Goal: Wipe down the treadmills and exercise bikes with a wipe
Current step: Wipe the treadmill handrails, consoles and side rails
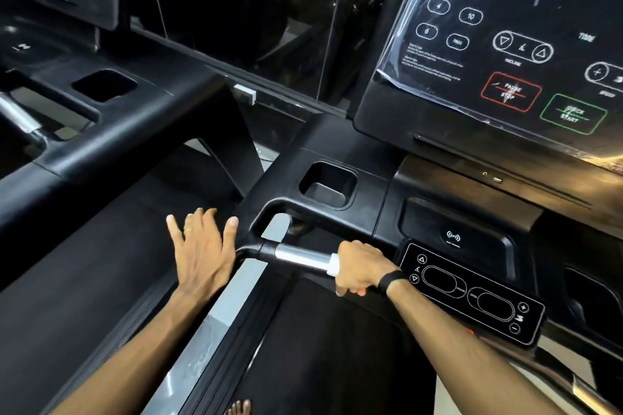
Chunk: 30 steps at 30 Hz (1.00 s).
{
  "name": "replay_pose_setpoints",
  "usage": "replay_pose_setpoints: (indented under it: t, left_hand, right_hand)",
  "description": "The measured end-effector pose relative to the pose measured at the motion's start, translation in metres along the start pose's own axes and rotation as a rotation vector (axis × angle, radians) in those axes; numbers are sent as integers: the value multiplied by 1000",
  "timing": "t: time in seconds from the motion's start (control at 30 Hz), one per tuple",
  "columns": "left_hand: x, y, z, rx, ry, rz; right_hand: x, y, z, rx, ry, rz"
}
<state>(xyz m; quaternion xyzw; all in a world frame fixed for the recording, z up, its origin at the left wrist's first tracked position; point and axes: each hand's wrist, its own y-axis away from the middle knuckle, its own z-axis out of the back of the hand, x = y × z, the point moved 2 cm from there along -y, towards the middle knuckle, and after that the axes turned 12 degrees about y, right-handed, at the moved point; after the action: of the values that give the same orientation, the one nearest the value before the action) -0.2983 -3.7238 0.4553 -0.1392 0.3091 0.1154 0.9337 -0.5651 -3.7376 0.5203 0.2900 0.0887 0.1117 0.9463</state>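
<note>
Wipe mostly hidden in right hand, only white edge shows. Console cut off at 3 o'clock; small print blurred.

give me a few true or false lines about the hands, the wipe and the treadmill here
1. The right hand grips the metal handlebar with a white wipe under its fingers. True.
2. The left hand holds the wipe. False: its fingers are spread and it holds nothing.
3. The square cup holder has a bottle in it. False: nothing shows inside it.
4. The console has a red pause/stop button and a green quick start button. True.
5. The right wrist wears a dark band. True.
</note>
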Motion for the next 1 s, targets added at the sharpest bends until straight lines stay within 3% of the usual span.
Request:
replay_pose_setpoints:
  t: [0.17, 0.27, 0.33, 0.47, 0.53, 0.6, 0.7, 0.77, 0.83, 0.93, 1.0]
  left_hand:
    - [0, -3, -3, 13, -90, -28]
    - [-2, -4, -3, 17, -128, -28]
    - [-1, -3, -3, 20, -137, -26]
    - [-1, -3, 0, 4, -113, -5]
    - [-2, -3, 0, -8, -111, 2]
    - [-1, -3, 0, -28, -98, 11]
    - [-1, -2, 1, -34, -72, 19]
    - [-1, -2, 1, -37, -59, 27]
    - [-1, -2, 2, -39, -57, 24]
    - [-2, -3, 2, -43, -63, 19]
    - [-3, -2, 2, -39, -67, 20]
  right_hand:
    - [35, 0, -21, -445, 328, -59]
    - [55, -7, -16, -469, 332, -54]
    - [59, -17, 1, -306, 181, 34]
    - [65, -45, 19, 268, -372, 114]
    - [70, -52, 20, 329, -404, 136]
    - [84, -50, 22, 156, -265, 138]
    - [108, -41, 15, -300, 157, 134]
    - [121, -44, 12, -389, 196, 147]
    - [126, -57, 18, -277, 89, 159]
    - [125, -78, 26, 113, -295, 171]
    - [125, -84, 28, 297, -423, 163]
